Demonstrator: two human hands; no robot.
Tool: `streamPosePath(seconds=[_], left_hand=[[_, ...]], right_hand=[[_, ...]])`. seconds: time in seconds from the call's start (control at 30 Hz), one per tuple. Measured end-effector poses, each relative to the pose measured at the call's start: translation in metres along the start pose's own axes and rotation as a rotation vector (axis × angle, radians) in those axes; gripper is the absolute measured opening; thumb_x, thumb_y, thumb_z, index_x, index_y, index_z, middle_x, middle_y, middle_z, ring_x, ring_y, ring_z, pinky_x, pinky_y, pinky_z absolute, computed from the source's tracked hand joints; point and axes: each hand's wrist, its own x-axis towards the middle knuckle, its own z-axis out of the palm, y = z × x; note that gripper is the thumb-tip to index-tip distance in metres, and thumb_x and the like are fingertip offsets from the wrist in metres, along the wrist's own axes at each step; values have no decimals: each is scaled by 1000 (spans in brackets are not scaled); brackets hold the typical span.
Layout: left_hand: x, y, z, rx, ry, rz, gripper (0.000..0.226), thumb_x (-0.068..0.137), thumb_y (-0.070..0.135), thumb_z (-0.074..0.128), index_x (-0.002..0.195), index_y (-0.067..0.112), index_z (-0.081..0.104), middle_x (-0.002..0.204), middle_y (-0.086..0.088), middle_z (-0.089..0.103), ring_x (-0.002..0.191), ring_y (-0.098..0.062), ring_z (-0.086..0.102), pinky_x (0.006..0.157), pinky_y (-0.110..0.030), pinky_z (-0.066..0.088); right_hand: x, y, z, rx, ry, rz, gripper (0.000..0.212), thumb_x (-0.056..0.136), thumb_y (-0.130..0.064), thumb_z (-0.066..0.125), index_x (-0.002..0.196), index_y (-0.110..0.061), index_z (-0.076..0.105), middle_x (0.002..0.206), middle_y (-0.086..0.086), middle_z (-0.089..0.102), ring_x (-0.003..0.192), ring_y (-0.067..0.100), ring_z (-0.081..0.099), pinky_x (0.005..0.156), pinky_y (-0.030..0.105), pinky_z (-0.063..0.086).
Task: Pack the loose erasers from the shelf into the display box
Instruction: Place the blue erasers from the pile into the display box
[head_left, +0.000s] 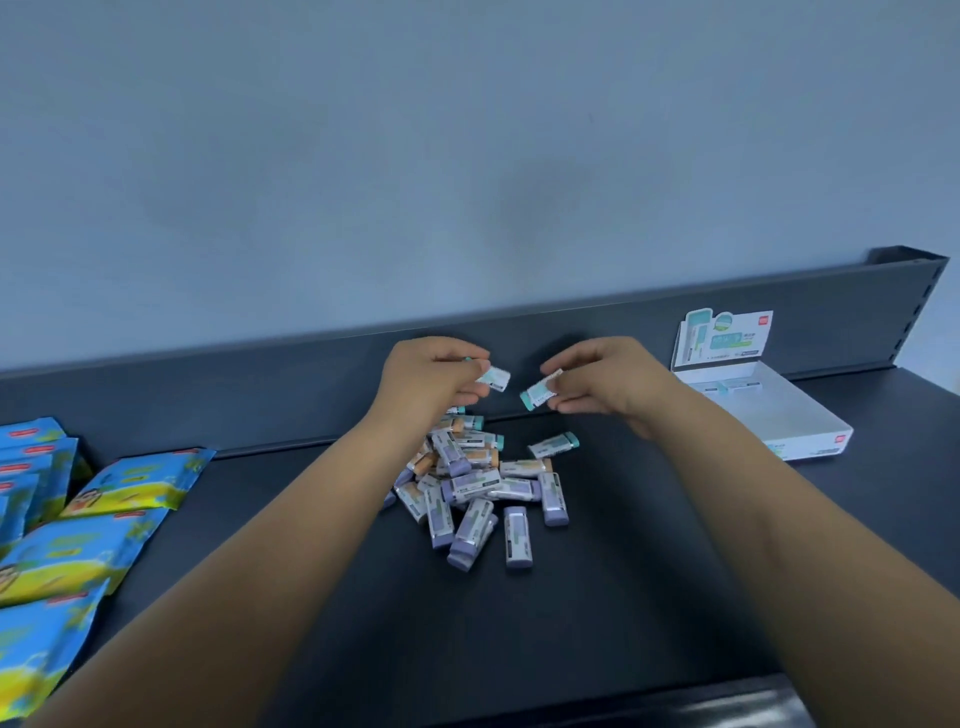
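A heap of loose erasers (475, 486) in white sleeves, with purple, orange and teal ends, lies on the dark shelf (649, 545). Above the heap, my left hand (426, 382) pinches a teal-ended eraser (496, 378). My right hand (605, 376) pinches another teal eraser (537, 392), held tilted. Both hands hover close together near the shelf's back wall. The white display box (789, 415) stands open at the right with its printed lid (722, 338) raised. A few erasers (730, 385) lie at its back.
Blue and yellow snack packets (67, 519) are stacked and spread along the shelf's left side. A dark back rail (260, 384) runs behind the shelf, with a slotted upright (914, 306) at the far right. A blue-grey wall rises above.
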Motion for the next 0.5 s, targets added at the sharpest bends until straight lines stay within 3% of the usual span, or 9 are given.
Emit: streamPosePath(seconds=[0.17, 0.3, 0.5], left_hand=[[-5, 5, 31, -135, -12, -61, 32, 75, -14, 78, 103, 1, 74, 100, -19, 74, 90, -27, 77, 80, -30, 63], [-9, 11, 63, -112, -41, -38, 28, 78, -11, 78, 104, -1, 73, 99, -20, 75, 86, -26, 77, 78, -31, 63], [-18, 17, 107, -4, -31, -18, 20, 84, -1, 78, 103, -1, 73, 95, -19, 77, 83, -30, 77, 77, -35, 64]], right_hand=[[-12, 4, -30, 116, 5, -7, 23, 78, 11, 77, 100, 3, 74, 96, 25, 76, 84, 31, 78, 75, 26, 63], [-16, 5, -59, 140, 37, -67, 23, 81, 7, 76, 103, -1, 74, 95, 22, 76, 84, 32, 77, 80, 32, 63], [-18, 13, -108, 34, 97, -153, 20, 80, 3, 80, 98, -1, 75, 91, 22, 76, 75, 22, 76, 72, 25, 63]])
